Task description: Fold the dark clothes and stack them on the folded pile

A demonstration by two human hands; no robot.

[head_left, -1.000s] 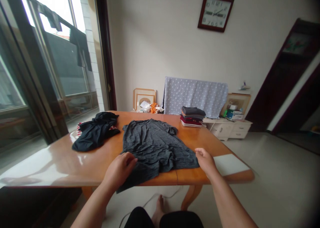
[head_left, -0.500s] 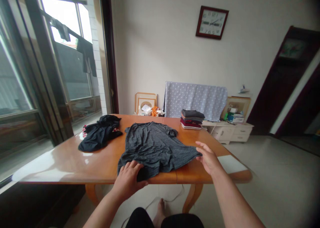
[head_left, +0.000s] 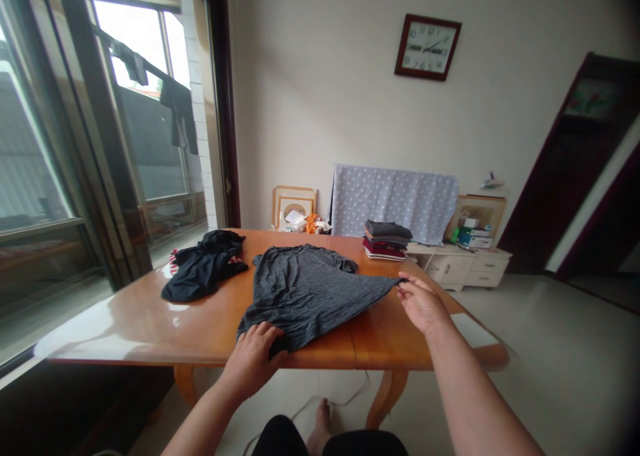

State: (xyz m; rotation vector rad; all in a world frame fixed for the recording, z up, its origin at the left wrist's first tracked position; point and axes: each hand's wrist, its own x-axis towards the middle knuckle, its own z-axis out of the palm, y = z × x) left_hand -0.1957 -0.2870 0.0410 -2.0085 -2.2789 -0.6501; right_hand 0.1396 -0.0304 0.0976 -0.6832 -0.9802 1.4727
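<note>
A dark grey T-shirt [head_left: 305,289] lies spread on the wooden table, its sleeves and neck toward the far side and its hem toward me. My right hand [head_left: 420,301] pinches one bottom corner and pulls it out to the right, lifted off the tabletop, so the cloth stretches taut into a point. At the near table edge my left hand [head_left: 257,356] is closed over the other bottom corner, fingers on top of the cloth; the thumb's grip is partly hidden. Wrinkles run across the shirt's left half.
Dark clothing [head_left: 203,269] with red-and-white striped cloth lies heaped on the table [head_left: 135,323] at left. A stack of folded clothes [head_left: 386,241] stands at the far right. A white sheet [head_left: 474,330] lies near the right corner. Behind is a low white cabinet [head_left: 483,269].
My right hand has moved outward and up, away from me, drawing the shirt's corner taut. The hem now runs in a straight slant. My left hand stays at its corner, its thumb drawn in closer.
</note>
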